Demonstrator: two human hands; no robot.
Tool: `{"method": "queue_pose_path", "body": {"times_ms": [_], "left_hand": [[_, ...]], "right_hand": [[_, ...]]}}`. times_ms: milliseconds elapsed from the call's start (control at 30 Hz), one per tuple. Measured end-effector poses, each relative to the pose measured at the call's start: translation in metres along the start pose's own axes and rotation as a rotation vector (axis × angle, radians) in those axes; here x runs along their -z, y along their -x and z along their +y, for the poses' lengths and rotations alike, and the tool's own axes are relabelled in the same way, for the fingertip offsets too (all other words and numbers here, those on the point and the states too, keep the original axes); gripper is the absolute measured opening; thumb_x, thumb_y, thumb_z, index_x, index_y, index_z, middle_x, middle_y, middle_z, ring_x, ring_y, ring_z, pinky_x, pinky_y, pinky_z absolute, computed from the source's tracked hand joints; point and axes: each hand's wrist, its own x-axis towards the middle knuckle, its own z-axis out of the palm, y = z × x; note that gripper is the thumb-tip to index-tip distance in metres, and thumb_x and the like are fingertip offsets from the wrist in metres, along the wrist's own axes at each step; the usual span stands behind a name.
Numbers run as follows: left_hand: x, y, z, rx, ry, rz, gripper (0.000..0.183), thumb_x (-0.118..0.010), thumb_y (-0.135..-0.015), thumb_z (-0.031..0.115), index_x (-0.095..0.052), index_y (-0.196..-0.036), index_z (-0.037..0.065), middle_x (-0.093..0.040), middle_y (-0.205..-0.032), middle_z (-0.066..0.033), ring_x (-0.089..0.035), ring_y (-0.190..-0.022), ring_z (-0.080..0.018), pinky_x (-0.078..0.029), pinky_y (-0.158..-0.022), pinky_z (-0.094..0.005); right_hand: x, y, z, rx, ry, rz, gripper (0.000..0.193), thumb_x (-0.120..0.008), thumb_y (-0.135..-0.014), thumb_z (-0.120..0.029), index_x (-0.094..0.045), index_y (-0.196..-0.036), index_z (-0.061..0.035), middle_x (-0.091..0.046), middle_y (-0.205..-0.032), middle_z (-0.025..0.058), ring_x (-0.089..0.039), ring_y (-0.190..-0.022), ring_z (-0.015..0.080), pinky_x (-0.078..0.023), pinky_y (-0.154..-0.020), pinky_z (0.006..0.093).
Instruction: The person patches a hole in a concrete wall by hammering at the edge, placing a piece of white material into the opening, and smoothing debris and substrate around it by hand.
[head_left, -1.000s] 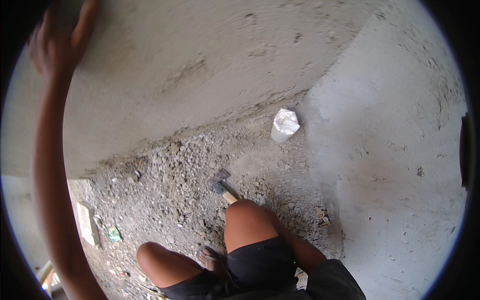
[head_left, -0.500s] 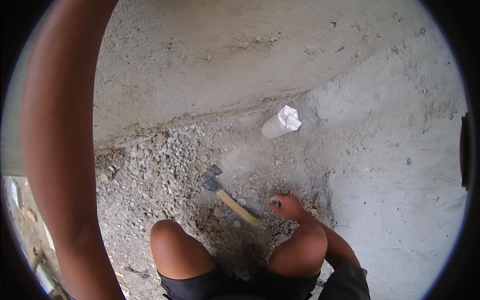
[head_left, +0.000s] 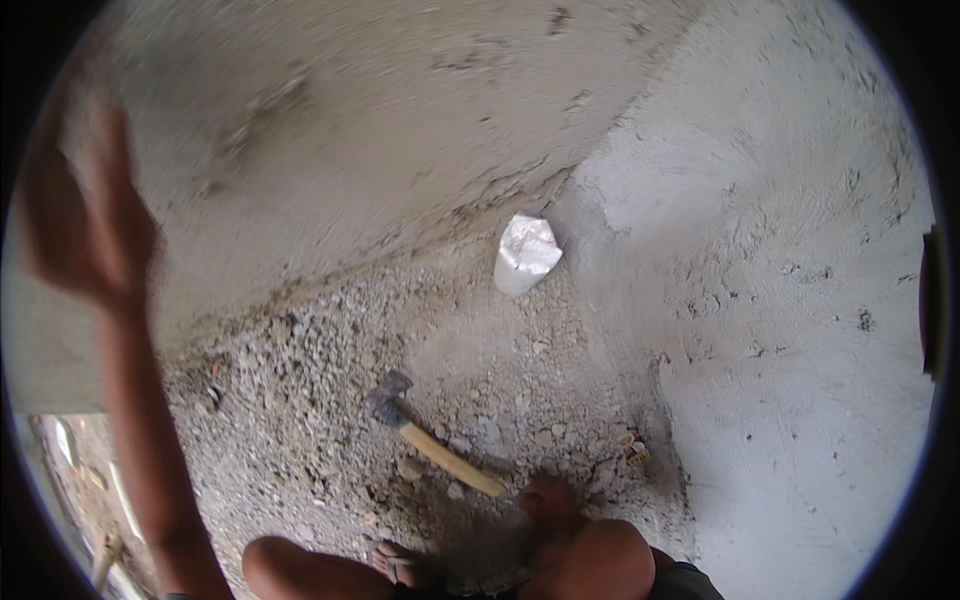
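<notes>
Left hand point(head_left: 92, 235) raised by wall point(head_left: 380, 130), blurred; fingers look spread, likely for balance. Hammer point(head_left: 437, 450) lies on rubble point(head_left: 280, 400), handle end near blurred right hand point(head_left: 550, 500), so easily reached; right fingers: can't tell.

Loose gravel covers the ground point(head_left: 290, 400). A wooden-handled hammer point(head_left: 435, 447) lies near the middle; a crumple-topped white container point(head_left: 526, 257) sits farther right.

Place: building site | rough cement wall point(head_left: 780, 260) | rubble-strewn ground point(head_left: 265, 390) | wooden-handled tool point(head_left: 450, 460)
</notes>
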Motion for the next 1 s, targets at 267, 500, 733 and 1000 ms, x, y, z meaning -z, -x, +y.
{"method": "queue_pose_path", "body": {"times_ms": [267, 500, 733, 1000], "left_hand": [[-0.14, 0.226, 0.138, 1.276, 0.587, -0.839, 0.037, -0.055, -0.104, 0.034, -0.07, -0.119, 0.003, -0.072, -0.113, -0.0082, -0.066, -0.096, -0.018, -0.053, -0.082, -0.034], [-0.26, 0.273, 0.127, 1.916, 0.857, -0.996, 0.055, -0.048, -0.1, 0.054, -0.061, -0.131, 0.011, -0.07, -0.12, -0.0049, -0.067, -0.101, -0.0223, -0.053, -0.09, -0.043], [-0.313, 0.251, 0.149, 2.077, 0.97, -1.031, 0.042, -0.069, -0.09, 0.052, -0.066, -0.077, 0.013, -0.067, -0.069, -0.005, -0.061, -0.056, -0.0222, -0.053, -0.058, -0.0386], [-0.31, 0.272, 0.141, 1.985, 1.192, -0.843, 0.024, -0.072, -0.092, 0.038, -0.07, -0.084, 0.016, -0.072, -0.078, -0.0033, -0.068, -0.061, -0.0195, -0.057, -0.058, -0.0358]], "right_hand": [[0.007, -0.014, -0.026, 0.176, -0.042, 0.085, 0.014, -0.081, -0.075, -0.027, -0.072, -0.076, -0.0169, -0.064, -0.07, 0.0027, -0.065, -0.066, 0.0252, -0.049, -0.06, 0.0382], [0.01, -0.023, -0.01, 0.323, -0.147, 0.167, 0.011, -0.079, -0.079, -0.027, -0.072, -0.08, -0.0182, -0.067, -0.071, -0.0002, -0.065, -0.064, 0.0216, -0.049, -0.059, 0.038], [0.025, -0.021, -0.007, 0.329, -0.175, 0.156, 0.014, -0.079, -0.079, -0.029, -0.071, -0.076, -0.0179, -0.064, -0.067, 0.0001, -0.063, -0.061, 0.0209, -0.047, -0.056, 0.0368], [0.018, -0.02, -0.006, 0.322, -0.144, 0.171, 0.015, -0.081, -0.076, -0.028, -0.07, -0.073, -0.018, -0.061, -0.066, -0.0011, -0.06, -0.059, 0.021, -0.045, -0.054, 0.0373]]}}
